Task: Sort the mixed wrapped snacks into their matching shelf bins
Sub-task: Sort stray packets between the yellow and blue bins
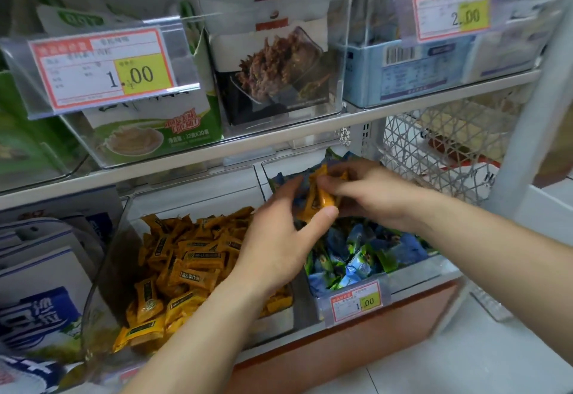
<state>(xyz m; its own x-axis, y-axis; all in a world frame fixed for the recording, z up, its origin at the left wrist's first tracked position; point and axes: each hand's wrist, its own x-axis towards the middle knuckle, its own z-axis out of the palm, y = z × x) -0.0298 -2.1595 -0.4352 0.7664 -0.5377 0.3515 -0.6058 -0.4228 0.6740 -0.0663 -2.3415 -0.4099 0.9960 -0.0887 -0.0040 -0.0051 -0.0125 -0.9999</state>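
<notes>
**Risks, as judged.** The white metal shelf rail [279, 135] sits low over the work, so a high lift could knock knuckles or wrappers against it. The clear rigid plastic left bin [105, 269] and the clear rigid plastic right bin [415, 272] stand side by side. A piece dropped at their divide could land in either bin or between them.

The left hand [276, 245] and the right hand [381, 195] meet above the right bin. Both are closed on one clutch of small orange film-wrapped snacks [322, 200]. The left thumb presses the clutch from the front and the right fingertips pinch its upper end. Several slick pieces in one grasp may slip during transfer and fall back among the blue-and-green wrapped snacks [356, 254] beneath. The number of pieces held cannot be told.

**Materials.**
- **Bins:** transparent, hard-walled and glossy, with sloped fronts.
- **Heap of orange packs [186, 269], left bin:** small pillow shapes in shiny film, with crimped ends and a dark label panel. They lie loose and overlapping, so they are likely to shift when more are added.
- **Blue-and-green packs:** a similar pillow form, crinkled and reflective, with zigzag end seals.
- **Red-and-yellow paper price label [356, 302]:** flat, in a clear holder on the right bin's front. It stands proud of the bin, so a passing forearm could dislodge it.
</notes>
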